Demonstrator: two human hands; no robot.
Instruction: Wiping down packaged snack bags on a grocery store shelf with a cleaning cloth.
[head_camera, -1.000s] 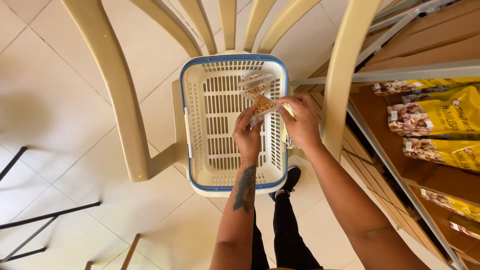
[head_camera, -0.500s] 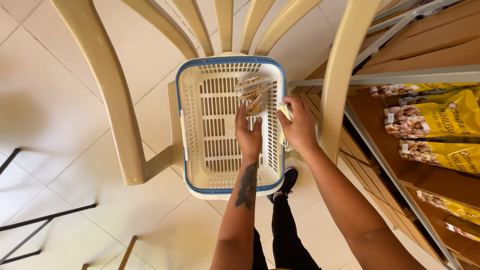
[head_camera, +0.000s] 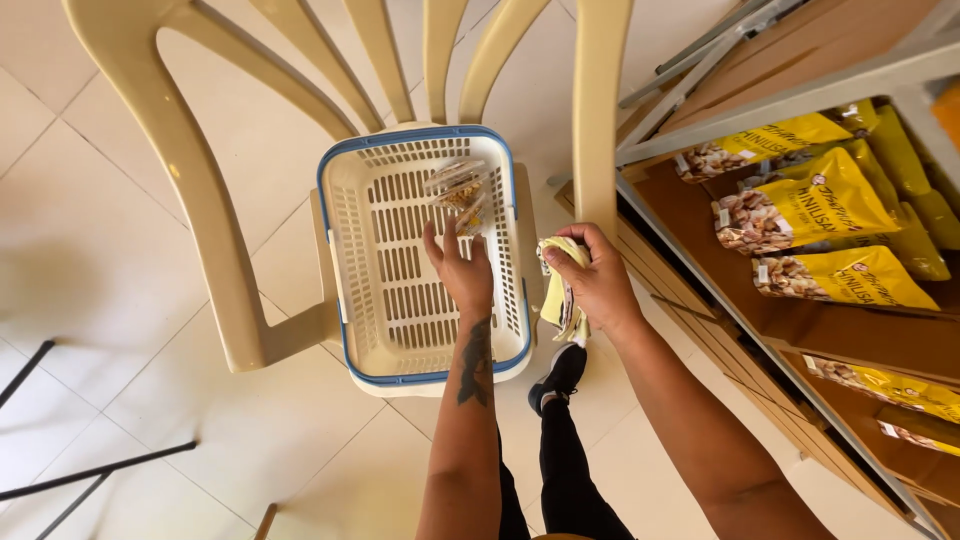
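Your left hand (head_camera: 458, 270) hovers open-fingered inside the cream basket (head_camera: 345, 300), just below the clear snack packets (head_camera: 458, 190); your right hand (head_camera: 598, 280) clutches a yellow cloth (head_camera: 560, 290).

Cream plastic chair (head_camera: 215, 250) with slatted back on pale tiled floor (head_camera: 90, 200). At right, brown shelf (head_camera: 860, 330) with grey metal frame, stocked with yellow snack bags (head_camera: 840, 275) lying flat. Thin black metal legs (head_camera: 60, 480) at lower left.
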